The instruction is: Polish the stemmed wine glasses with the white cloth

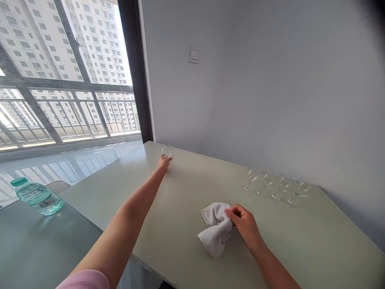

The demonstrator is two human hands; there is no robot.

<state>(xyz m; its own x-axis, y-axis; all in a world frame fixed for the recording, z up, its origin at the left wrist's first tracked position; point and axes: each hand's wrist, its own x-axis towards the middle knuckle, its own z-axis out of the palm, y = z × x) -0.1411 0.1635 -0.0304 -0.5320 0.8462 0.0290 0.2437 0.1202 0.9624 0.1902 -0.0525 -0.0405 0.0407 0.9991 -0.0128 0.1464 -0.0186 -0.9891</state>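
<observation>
White cloth (215, 228) hangs bunched up from the right hand (244, 222), pinched between the thumb and fingers, over the near part of the pale green counter (186, 188). The left hand (164, 161) reaches far out to the back end of the counter, and its fingers are around a clear wine glass (167, 150). The glass is upright, near the grey wall (270, 100). More clear wine glasses (284, 184) are grouped by the wall on the right, past the right hand. On the left, a clear plastic water bottle (36, 194) with a green cap stands on a darker counter (45, 253).
</observation>
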